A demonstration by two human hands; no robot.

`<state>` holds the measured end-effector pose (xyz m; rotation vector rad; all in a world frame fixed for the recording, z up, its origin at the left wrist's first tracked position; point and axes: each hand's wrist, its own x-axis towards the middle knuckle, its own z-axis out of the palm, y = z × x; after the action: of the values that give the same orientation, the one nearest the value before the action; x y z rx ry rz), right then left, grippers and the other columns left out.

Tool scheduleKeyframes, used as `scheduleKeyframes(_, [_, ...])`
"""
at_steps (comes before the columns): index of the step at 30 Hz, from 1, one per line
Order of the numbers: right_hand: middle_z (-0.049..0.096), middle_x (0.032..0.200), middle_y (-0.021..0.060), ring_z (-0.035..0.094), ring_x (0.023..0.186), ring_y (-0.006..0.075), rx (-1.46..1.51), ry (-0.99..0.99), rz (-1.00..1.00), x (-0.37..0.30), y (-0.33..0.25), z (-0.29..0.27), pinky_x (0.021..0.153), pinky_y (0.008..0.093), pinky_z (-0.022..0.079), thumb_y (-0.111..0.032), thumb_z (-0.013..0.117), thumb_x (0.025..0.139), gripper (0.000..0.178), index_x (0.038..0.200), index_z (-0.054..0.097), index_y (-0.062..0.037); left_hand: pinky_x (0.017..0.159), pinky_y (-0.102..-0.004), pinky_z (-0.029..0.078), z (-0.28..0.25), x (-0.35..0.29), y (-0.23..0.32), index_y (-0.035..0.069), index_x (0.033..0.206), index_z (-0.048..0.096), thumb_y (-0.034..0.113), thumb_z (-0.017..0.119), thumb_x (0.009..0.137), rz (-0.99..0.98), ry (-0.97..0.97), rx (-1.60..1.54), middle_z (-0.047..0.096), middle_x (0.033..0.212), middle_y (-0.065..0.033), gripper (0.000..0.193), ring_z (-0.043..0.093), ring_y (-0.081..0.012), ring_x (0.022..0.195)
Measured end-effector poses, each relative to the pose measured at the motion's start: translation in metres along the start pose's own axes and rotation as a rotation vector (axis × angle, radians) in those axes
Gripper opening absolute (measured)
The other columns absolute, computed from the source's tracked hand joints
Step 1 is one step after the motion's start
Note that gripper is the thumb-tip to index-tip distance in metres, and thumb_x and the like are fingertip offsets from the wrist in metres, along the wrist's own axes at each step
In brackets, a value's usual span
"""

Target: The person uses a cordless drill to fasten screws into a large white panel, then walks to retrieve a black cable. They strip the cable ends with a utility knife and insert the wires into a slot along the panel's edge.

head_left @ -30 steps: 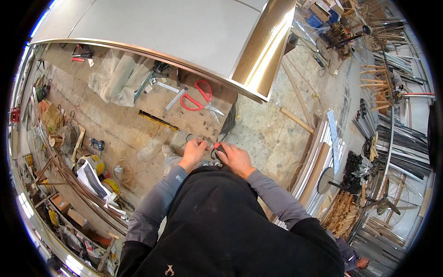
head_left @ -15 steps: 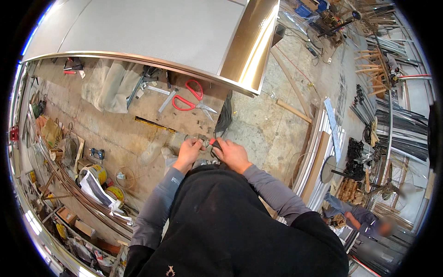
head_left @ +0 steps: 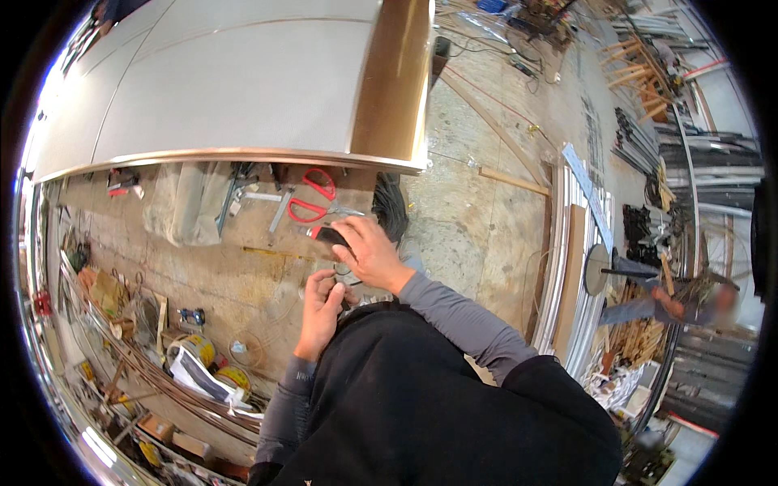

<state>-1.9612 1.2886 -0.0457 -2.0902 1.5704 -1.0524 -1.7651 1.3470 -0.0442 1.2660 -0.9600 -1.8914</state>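
My right hand [head_left: 371,253] is closed around a red-and-black handled tool [head_left: 331,236], whose working end I cannot make out. It reaches forward, just short of the red-handled scissors [head_left: 310,207]. Lower and closer to my body, my left hand [head_left: 322,301] has its fingers curled with the thumb against them. Something small and thin shows by its fingertips, too small to name. A metal square [head_left: 280,209] lies to the left of the scissors, and a black bundle [head_left: 391,212] hangs at their right.
A large grey panel with a brass-coloured edge [head_left: 243,155] spans the far side. Beige cloth [head_left: 186,202] lies beneath it. Long metal profiles [head_left: 577,283] are stacked at the right, with another person [head_left: 673,304] beyond. Spools and a drill [head_left: 192,317] stand at the left.
My right hand has left my other hand and moved forward with the red-and-black handled tool. The view has shifted, and the person at the right appears farther up in the picture.
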Motion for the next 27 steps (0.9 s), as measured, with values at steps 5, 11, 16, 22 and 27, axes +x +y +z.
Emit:
scheduleKeyframes(5, [0.067, 0.125, 0.0091, 0.064, 0.113, 0.0204, 0.919, -0.394, 0.375, -0.042, -0.003, -0.017, 0.098, 0.0364, 0.050, -0.036, 0.057, 0.111, 0.045, 0.141, 0.060, -0.0025, 0.067, -0.0272, 0.053, 0.031, 0.003, 0.016, 0.010, 0.122, 0.042, 0.015, 0.060, 0.109, 0.173, 0.104, -0.280, 0.069, 0.098, -0.0106, 0.022, 0.070, -0.0167, 0.080])
scheduleKeyframes(11, [0.072, 0.094, 0.0174, 0.071, 0.085, 0.0292, 0.643, -0.447, 0.389, -0.072, 0.027, -0.061, 0.078, 0.0412, 0.054, -0.037, 0.062, 0.107, 0.036, 0.122, 0.069, -0.0054, 0.085, -0.0270, 0.054, 0.077, 0.027, 0.028, 0.005, 0.110, 0.053, 0.007, 0.062, 0.108, 0.445, 0.174, 0.165, 0.072, 0.113, -0.0147, 0.010, 0.067, -0.0145, 0.090])
scheduleKeyframes(16, [0.072, 0.095, 0.0178, 0.070, 0.087, 0.0341, 0.549, -0.282, 0.383, -0.063, 0.056, -0.141, 0.075, 0.0418, 0.053, -0.034, 0.067, 0.104, 0.031, 0.114, 0.070, -0.0052, 0.085, -0.0279, 0.055, 0.118, 0.052, 0.030, 0.001, 0.107, 0.059, 0.007, 0.070, 0.103, 0.279, 0.213, 0.121, 0.070, 0.101, -0.0076, 0.013, 0.068, -0.0126, 0.090])
scheduleKeyframes(22, [0.071, 0.083, 0.0116, 0.066, 0.071, 0.0222, 0.440, -0.214, 0.422, -0.088, 0.120, -0.244, 0.066, 0.0359, 0.051, -0.030, 0.076, 0.098, 0.028, 0.110, 0.072, -0.0045, 0.083, -0.0286, 0.055, 0.241, 0.076, 0.034, 0.000, 0.108, 0.060, 0.005, 0.069, 0.103, 0.405, 0.149, 0.095, 0.069, 0.100, -0.0081, 0.012, 0.067, -0.0142, 0.087])
scheduleKeyframes(27, [0.071, 0.083, 0.0154, 0.069, 0.075, 0.0322, 0.214, -0.338, 0.452, -0.100, 0.154, -0.399, 0.067, 0.0409, 0.052, -0.031, 0.082, 0.091, 0.032, 0.105, 0.072, -0.0040, 0.085, -0.0288, 0.047, 0.244, 0.073, 0.090, 0.006, 0.103, 0.060, 0.020, 0.063, 0.109, 0.576, 0.499, 0.398, 0.061, 0.099, -0.0035, 0.016, 0.057, -0.0124, 0.091])
